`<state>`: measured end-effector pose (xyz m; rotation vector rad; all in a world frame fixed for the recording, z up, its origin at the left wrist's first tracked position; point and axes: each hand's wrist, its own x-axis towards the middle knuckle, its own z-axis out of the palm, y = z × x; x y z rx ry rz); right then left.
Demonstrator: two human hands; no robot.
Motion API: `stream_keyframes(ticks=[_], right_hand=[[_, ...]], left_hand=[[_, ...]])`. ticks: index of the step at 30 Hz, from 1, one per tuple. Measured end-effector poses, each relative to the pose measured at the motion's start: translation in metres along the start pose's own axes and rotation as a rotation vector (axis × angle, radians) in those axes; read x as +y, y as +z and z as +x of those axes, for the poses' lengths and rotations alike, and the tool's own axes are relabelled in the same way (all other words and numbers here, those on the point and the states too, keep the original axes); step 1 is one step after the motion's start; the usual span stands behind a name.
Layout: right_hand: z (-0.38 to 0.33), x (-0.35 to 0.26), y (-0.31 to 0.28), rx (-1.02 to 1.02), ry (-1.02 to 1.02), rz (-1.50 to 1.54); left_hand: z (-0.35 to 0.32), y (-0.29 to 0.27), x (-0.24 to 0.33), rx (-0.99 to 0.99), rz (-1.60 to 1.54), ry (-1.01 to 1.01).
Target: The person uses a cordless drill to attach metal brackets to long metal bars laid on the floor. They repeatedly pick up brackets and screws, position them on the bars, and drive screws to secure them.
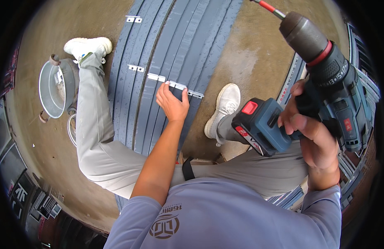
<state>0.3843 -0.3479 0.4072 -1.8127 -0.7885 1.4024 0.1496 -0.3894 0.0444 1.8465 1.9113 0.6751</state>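
Beneath me lie long dark-grey ribbed metal strips point(159, 45), laid side by side and dotted with water drops. My left hand point(173, 104) reaches down to them, its thumb and fingertips closed on a small white metal bracket point(178, 85) that rests on the strips. A similar bracket point(156, 77) sits just left of it, and another bracket point(195, 94) is just right. Raised at the right, my right hand point(314, 135) is wrapped round the grip of a blue-and-black cordless drill point(335, 79). A red-sleeved bit point(268, 7) in its chuck points up and left, apart from the strips.
More brackets lie on the strips farther off, one bracket point(135, 68) nearer and one bracket point(133, 19) beyond. A round metal tub point(55, 89) with small pieces inside stands left of my leg. My white shoes point(227, 103) straddle the strips. Stacked metal profiles point(366, 83) are at the right.
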Motion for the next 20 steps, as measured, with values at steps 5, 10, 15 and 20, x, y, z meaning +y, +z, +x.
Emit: stream_keyframes(ticks=[5, 10, 15, 20], right_hand=[[-0.003, 0.002, 0.0, 0.01, 0.022, 0.015], [-0.008, 0.007, 0.002, 0.036, 0.0, 0.004], [-0.007, 0.009, 0.0, -0.024, 0.021, -0.02], [-0.01, 0.012, 0.002, -0.028, 0.017, -0.039]], left_hand=[[-0.002, -0.002, -0.007, 0.016, 0.068, -0.007], [-0.005, -0.004, -0.014, -0.009, 0.116, 0.007], [-0.006, -0.001, -0.017, 0.005, 0.111, 0.014], [-0.008, 0.002, -0.02, 0.005, 0.116, 0.011]])
